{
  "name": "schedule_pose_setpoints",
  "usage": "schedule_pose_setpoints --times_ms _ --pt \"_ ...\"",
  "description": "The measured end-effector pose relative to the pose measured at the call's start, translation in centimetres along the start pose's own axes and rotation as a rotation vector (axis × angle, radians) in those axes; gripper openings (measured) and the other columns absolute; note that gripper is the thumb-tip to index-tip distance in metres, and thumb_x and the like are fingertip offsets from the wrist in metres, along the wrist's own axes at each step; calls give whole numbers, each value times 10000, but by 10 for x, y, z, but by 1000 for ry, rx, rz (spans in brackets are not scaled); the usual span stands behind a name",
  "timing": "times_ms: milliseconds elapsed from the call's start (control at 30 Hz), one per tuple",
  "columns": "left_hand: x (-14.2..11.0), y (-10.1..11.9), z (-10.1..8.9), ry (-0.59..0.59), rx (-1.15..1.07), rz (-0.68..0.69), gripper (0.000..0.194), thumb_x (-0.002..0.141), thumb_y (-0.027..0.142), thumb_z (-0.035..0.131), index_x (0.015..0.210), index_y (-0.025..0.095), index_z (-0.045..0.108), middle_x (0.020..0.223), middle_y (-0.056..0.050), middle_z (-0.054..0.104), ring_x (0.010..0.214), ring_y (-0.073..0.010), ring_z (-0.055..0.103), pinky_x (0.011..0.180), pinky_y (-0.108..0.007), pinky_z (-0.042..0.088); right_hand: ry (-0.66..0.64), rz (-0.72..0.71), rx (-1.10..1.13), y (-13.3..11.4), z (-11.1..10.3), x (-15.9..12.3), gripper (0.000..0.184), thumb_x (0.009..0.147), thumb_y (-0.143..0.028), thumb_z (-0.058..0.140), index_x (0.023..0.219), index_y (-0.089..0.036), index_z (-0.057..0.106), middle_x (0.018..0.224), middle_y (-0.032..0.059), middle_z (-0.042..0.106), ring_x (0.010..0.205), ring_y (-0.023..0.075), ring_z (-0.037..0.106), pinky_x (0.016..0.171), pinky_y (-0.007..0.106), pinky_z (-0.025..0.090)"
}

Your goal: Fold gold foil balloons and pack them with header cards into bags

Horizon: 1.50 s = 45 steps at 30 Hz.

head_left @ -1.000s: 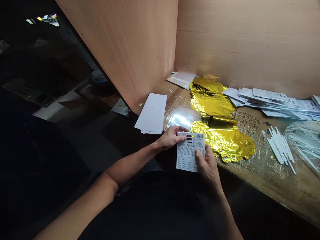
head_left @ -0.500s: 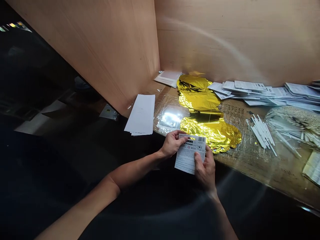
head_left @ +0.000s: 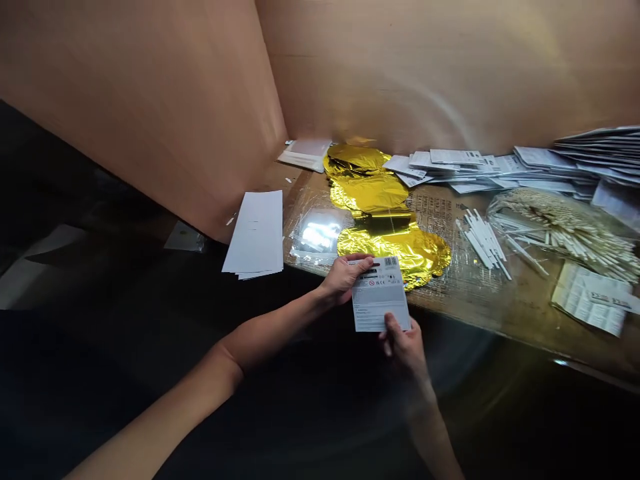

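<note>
Both hands are on a flat, white printed packet (head_left: 379, 300) with a barcode in its top right corner and small lines of text. My left hand (head_left: 343, 277) pinches its upper left edge, thumb on the printed face. At the lower right corner, my right hand (head_left: 407, 347) has its thumb on the face and its fingers behind. Just beyond the packet lie crumpled gold foil balloons (head_left: 420, 250), spread flat along the table's edge. What is inside the packet, if anything, does not show.
White paper sheets (head_left: 256, 230) overhang the table edge at left. White sticks (head_left: 484, 247) lie right of the foil, near a clear bag of more sticks (head_left: 575, 237) and folded printed sheets (head_left: 590, 300). Similar packets (head_left: 455, 160) line the back board (head_left: 400, 80).
My right hand has slid down to the packet's lower corner, and the packet has turned slightly more upright. My left hand keeps its grip. The view has shifted to the right.
</note>
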State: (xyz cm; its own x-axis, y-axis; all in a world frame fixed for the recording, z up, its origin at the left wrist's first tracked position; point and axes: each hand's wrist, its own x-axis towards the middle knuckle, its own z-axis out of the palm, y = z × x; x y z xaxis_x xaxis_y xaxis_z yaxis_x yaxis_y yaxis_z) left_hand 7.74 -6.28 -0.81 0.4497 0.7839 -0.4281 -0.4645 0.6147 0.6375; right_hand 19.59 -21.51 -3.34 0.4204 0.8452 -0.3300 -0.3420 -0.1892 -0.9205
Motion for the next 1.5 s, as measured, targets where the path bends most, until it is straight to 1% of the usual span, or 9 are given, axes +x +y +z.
schedule_pose_setpoints --times_ms 233,433,567,667,800,900,1000,1167,1500 --pt "-13 -48 9 -163 114 -55 598 617 469 1009 1011 77 789 1010 -149 809 866 -233 755 880 -391 603 242 -29 118 21 -5 -5 496 743 -563 932 866 -177 647 611 -55 588 398 47 414 314 162 324" --pt "-18 -55 17 -175 194 -51 649 585 508 1001 1016 79 775 1023 -155 796 878 -254 746 865 -406 602 192 -29 190 16 -9 -5 448 792 -515 911 933 -198 627 631 -62 640 370 33 421 331 139 311" --pt "-23 -66 21 -270 273 -84 548 698 554 920 939 104 723 692 -43 690 574 -138 629 676 -331 584 165 37 181 27 -4 -13 485 852 -536 851 669 -172 589 426 -61 495 309 36 367 316 145 254" --pt "-23 -76 20 -385 410 -111 534 820 621 790 963 117 684 619 -6 610 438 -98 504 536 -302 523 235 -13 215 28 -6 -16 452 849 -542 852 720 -167 636 525 -32 598 337 63 444 306 166 311" --pt "-3 -69 20 -404 945 254 585 873 580 750 1238 133 654 1025 -130 738 873 -255 735 806 -414 626 276 -91 218 24 -24 -5 484 867 -585 817 718 -153 657 563 -5 633 368 80 510 330 181 368" --pt "19 -56 26 -382 1419 729 779 866 520 796 1486 129 531 1504 -243 562 1444 -391 524 1195 -559 462 380 -135 256 23 -33 10 516 798 -570 869 656 -184 556 514 -48 573 351 63 471 338 174 368" --pt "40 -52 32 -737 1633 968 546 1000 390 644 1479 136 577 1628 -216 472 1601 -364 338 1318 -547 297 479 -163 264 25 -34 23 590 720 -606 901 676 -222 456 480 -108 492 321 41 386 315 157 314" --pt "62 -56 28 -1055 1537 910 514 905 457 761 1331 174 716 1534 -211 592 1533 -404 453 1291 -548 325 537 -209 220 36 -32 36 606 723 -702 856 720 -241 464 435 -151 381 301 31 271 290 160 233" --pt "67 -54 33 -801 1303 658 424 786 330 834 1193 231 769 1465 -149 670 1502 -359 500 1289 -505 303 565 -258 39 41 -47 31 569 766 -733 802 724 -241 519 444 -143 330 339 57 248 344 211 198"
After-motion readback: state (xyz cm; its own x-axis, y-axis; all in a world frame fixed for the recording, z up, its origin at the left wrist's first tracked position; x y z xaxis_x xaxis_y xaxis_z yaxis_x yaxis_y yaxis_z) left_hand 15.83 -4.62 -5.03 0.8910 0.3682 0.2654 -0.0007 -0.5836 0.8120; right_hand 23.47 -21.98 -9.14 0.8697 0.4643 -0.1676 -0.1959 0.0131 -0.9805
